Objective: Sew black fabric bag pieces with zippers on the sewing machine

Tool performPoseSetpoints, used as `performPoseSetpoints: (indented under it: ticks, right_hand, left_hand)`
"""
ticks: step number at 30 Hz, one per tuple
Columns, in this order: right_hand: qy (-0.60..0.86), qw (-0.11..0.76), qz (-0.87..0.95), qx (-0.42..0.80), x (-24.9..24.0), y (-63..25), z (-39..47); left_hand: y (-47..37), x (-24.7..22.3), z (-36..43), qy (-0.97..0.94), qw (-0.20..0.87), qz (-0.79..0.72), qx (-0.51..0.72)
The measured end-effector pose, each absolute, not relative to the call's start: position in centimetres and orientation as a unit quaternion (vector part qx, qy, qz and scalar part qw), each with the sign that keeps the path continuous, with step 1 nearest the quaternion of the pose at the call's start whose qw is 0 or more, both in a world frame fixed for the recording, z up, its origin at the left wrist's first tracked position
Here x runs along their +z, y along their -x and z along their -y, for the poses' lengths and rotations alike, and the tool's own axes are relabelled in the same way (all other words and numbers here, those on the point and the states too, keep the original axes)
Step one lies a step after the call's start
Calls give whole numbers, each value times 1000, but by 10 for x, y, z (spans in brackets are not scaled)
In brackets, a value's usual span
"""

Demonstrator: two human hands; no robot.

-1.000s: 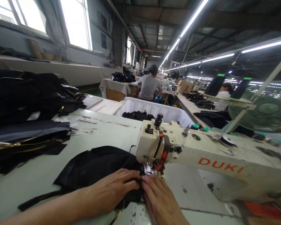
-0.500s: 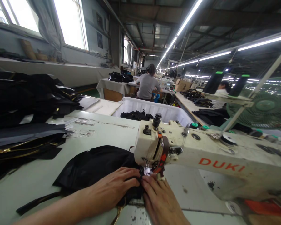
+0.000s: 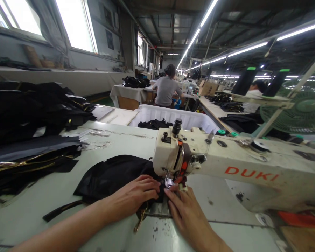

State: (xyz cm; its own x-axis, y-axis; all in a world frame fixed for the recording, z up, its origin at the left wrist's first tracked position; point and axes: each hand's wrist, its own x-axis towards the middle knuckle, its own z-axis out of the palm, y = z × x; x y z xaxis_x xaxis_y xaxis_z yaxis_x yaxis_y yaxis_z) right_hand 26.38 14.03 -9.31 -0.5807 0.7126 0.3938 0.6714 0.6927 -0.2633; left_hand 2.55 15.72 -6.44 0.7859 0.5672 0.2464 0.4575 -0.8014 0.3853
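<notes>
Your left hand (image 3: 136, 196): fingers close together, pressing the black fabric piece (image 3: 115, 175) | your right hand (image 3: 185, 210): fingertips at its edge, grip unclear | fabric: beneath left fingers, beside lit presser foot (image 3: 169, 183)

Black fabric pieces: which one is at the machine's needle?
The rounded one under the left hand, its right edge by the presser foot; the others lie in the left pile, the white bin or farther off.
</notes>
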Motion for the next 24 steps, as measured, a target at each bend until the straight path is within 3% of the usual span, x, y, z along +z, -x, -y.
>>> performPoseSetpoints:
  ticks: [10, 17, 24]
  right_hand:
    - [410, 270, 869, 61, -89, -268, -138]
    - [406, 244, 879, 53, -93, -267, -138]
    - [403, 235, 884, 42, -93, -267, -138]
  left_hand:
    - [-29, -64, -141, -906, 148, -335, 212]
    - [-30, -74, -139, -903, 94, -355, 224]
    - [-29, -76, -137, -898, 114, -379, 194]
